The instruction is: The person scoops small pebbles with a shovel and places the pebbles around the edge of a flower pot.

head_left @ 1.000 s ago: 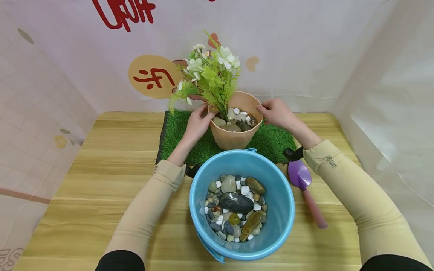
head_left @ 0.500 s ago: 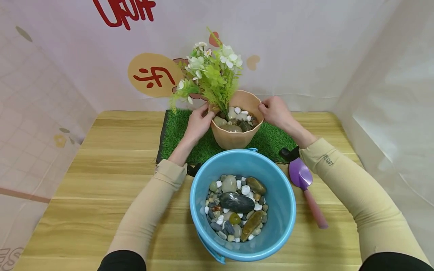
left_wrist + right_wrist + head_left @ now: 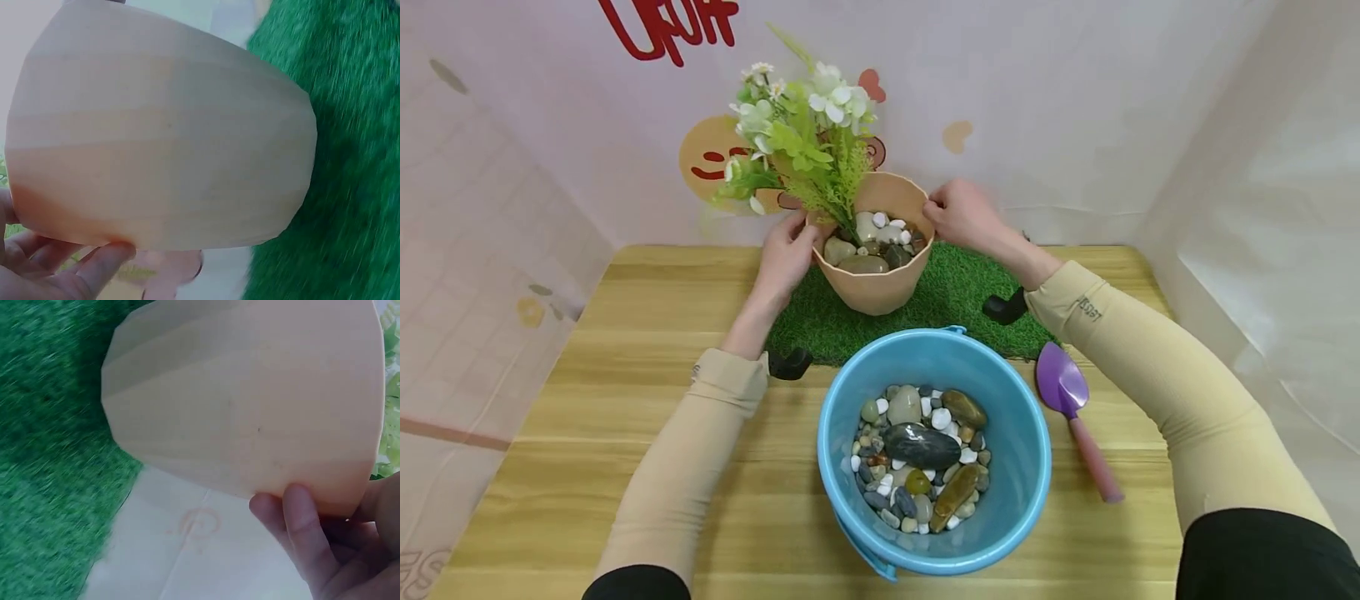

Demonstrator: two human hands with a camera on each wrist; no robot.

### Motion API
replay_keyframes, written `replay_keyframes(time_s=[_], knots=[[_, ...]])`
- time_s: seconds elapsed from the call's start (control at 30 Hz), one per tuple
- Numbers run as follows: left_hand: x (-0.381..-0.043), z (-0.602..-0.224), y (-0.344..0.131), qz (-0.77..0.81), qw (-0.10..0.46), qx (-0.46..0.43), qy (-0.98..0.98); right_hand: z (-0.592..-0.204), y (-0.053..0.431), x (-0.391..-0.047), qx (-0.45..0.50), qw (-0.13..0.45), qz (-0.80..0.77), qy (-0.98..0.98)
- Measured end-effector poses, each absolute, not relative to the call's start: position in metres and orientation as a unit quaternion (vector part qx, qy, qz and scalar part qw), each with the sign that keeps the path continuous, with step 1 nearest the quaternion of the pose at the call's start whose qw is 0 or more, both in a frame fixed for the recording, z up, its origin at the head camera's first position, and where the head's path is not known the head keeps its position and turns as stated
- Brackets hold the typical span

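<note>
A peach-coloured flowerpot (image 3: 876,292) is over the artificial grass mat (image 3: 977,292) at the back. Wet stones (image 3: 863,264) lie inside it, and a bunch of white flowers with green leaves (image 3: 801,142) leans left out of it. My left hand (image 3: 786,258) grips the pot's left rim. On the opposite rim, my right hand (image 3: 966,217) pinches the wall between thumb and fingers. Both wrist views show the pot's faceted side (image 3: 162,137) close up. Whether its base touches the mat I cannot tell.
In front of the mat stands a light-blue bucket (image 3: 1037,492) with mixed pebbles and larger stones (image 3: 922,447) inside. To its right, a purple trowel with a pink handle (image 3: 1093,458) lies on the wooden table (image 3: 625,375). A white printed backdrop (image 3: 1037,100) encloses the back and sides.
Both hands have shifted the flowerpot, with its flowers and stones, to the left and slightly away from me. The bucket and trowel have stayed in place.
</note>
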State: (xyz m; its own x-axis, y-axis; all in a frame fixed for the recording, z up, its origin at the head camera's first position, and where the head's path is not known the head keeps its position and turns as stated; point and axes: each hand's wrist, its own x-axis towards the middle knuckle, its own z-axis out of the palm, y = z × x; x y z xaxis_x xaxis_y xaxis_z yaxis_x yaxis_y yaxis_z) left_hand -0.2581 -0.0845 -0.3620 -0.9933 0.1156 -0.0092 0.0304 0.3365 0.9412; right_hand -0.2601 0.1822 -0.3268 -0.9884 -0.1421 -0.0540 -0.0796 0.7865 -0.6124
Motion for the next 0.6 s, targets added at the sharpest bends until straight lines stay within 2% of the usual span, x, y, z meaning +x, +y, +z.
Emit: replay_keyframes(time_s=[0.1, 0.37, 0.6], knots=[[-0.26, -0.362, -0.083, 0.584, 0.037, 0.044, 0.809, -0.325, 0.182, -0.263, -0.058, 0.059, -0.331, 0.94], [-0.263, -0.359, -0.143, 0.564, 0.042, 0.029, 0.824, -0.334, 0.129, -0.287, -0.104, 0.106, -0.375, 0.915], [-0.266, -0.367, -0.171, 0.544, 0.069, 0.025, 0.836, -0.339, 0.105, -0.288, -0.108, 0.164, -0.364, 0.91]])
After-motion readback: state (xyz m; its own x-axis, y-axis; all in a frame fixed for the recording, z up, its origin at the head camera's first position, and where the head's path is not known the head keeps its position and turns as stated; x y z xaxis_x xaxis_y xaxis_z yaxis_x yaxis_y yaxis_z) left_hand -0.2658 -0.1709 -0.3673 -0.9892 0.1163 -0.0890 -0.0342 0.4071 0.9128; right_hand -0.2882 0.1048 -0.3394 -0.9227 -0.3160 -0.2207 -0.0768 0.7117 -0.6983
